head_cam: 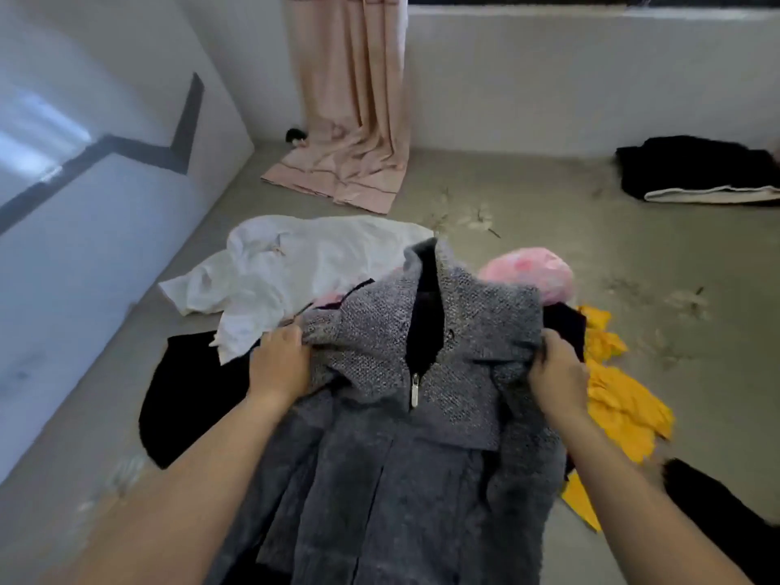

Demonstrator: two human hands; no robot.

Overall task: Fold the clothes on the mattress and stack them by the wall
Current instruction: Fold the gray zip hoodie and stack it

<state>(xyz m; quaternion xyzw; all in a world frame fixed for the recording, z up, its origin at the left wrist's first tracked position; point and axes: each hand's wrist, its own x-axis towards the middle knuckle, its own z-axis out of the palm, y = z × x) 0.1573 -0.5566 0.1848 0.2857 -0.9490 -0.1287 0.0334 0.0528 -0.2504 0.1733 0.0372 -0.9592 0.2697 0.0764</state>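
Observation:
I hold a grey knitted zip jacket (401,437) up over the mattress (548,247), its front toward me and the zip partly open. My left hand (278,365) grips its left shoulder and my right hand (557,373) grips its right shoulder. Behind it lies a loose heap: a white shirt (287,272), a black garment (194,394), a pink piece (536,268) and a yellow garment (616,399). A folded pile of dark clothes with a white edge (696,171) rests at the far right by the wall.
A pink curtain (354,99) hangs in the far corner and pools on the mattress. White walls (84,204) border the left and far sides. Another black piece (726,513) lies at the lower right.

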